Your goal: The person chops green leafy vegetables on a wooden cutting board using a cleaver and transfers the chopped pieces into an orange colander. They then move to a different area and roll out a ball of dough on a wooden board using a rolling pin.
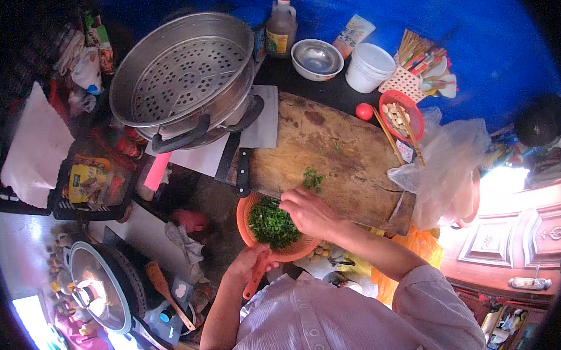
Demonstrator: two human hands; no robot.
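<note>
My left hand [252,264] grips the handle [257,280] of an orange plastic colander [246,223] just below the near edge of a wooden chopping board [341,172]. Chopped green herbs [272,224] fill much of the colander. Over its right rim, at the board's edge, is my right hand [310,213] with bent fingers; whether anything is pinched in them is hidden. A small heap of chopped greens [312,179] lies on the board just beyond my right fingers, with a few scraps farther back. The black riveted knife handle [243,173] rests at the board's left side; its blade is hard to make out.
A large steel steamer pot [182,80] stands back left. Behind the board are a metal bowl [316,58], a white tub [369,68] and a tomato [364,111]. Chopsticks lie across a red basket of garlic cloves [400,118]. A lidded pan [100,286] sits at lower left.
</note>
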